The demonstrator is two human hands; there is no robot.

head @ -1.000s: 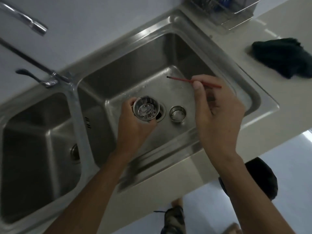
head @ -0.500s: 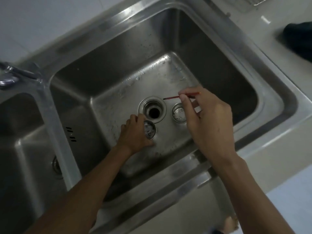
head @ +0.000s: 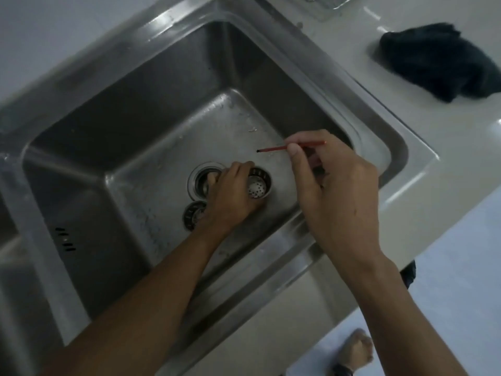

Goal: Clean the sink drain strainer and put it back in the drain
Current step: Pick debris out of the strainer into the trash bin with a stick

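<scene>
A perforated metal strainer cup [head: 259,186] lies tilted on the sink floor just right of the open drain [head: 200,177]. My left hand [head: 230,199] reaches down into the basin and is closed around this cup, partly covering the drain. A second strainer basket [head: 193,214] with bits inside rests on the sink floor below the drain, half hidden by my left wrist. My right hand [head: 334,191] hovers above the basin's right side, pinching a thin red stick [head: 273,149] whose dark tip points left.
The steel sink [head: 374,131] has wet spots on its floor and overflow slots [head: 65,240] on the left wall. A second basin [head: 10,294] lies further left. A dark cloth [head: 433,63] sits on the pale counter at the upper right.
My left hand set the basket with debris down on the sink floor and moved right onto the other strainer cup. My right hand with the red stick rose slightly. The camera view shifted.
</scene>
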